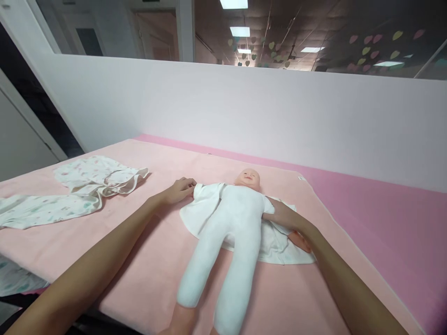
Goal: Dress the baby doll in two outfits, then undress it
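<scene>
Soft white cloth-bodied baby doll [237,218] with plastic head: laid face-up on the pale pink towelling cover [139,260], over an opened white cotton baby garment [275,246], probably to leave both front panels free at the sides. Left hand [179,190]: fingers curled, pinching the garment's edge beside the doll's shoulder. Right hand [284,216]: resting at the opposite sleeve, fingers tucked out of sight, grip not discernible. Doll's feet cut off at the bottom edge. Crumpled white printed garment [87,186] well apart, at left.

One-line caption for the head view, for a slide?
Left hand pinches and right hand touches the white garment spread under a doll on a pink towel.
</scene>
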A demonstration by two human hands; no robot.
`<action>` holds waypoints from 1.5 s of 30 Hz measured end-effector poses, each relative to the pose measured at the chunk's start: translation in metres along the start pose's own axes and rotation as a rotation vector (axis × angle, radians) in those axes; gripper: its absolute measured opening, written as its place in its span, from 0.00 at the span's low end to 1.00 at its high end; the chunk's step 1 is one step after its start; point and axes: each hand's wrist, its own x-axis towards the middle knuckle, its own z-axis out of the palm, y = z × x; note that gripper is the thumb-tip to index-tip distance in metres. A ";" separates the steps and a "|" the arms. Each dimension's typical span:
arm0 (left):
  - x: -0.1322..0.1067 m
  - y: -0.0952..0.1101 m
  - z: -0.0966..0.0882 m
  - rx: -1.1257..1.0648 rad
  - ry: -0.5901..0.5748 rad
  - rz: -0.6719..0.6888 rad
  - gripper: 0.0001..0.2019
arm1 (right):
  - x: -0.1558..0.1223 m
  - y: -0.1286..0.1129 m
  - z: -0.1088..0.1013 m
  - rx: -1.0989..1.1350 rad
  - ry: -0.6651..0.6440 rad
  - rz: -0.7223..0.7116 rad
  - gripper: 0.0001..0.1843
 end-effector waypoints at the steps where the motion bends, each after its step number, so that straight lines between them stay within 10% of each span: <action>1: -0.001 0.001 -0.003 -0.049 -0.061 0.012 0.17 | 0.000 0.000 0.001 -0.008 0.007 -0.006 0.29; 5: -0.002 0.004 -0.008 -0.116 -0.197 0.005 0.24 | -0.003 -0.006 0.002 -0.085 0.049 0.019 0.27; 15: 0.002 -0.003 0.001 -0.016 -0.093 0.052 0.23 | 0.004 -0.005 0.009 -0.194 0.079 0.032 0.23; 22: -0.002 -0.006 -0.005 -0.027 -0.143 0.046 0.28 | -0.005 0.006 -0.017 -0.069 -0.141 0.176 0.31; 34: -0.006 -0.011 -0.008 -0.034 -0.156 -0.006 0.28 | 0.001 -0.003 -0.001 -0.149 0.022 0.215 0.29; 45: -0.006 -0.012 -0.012 -0.152 -0.200 -0.020 0.27 | -0.017 0.017 -0.041 -0.012 0.042 0.253 0.26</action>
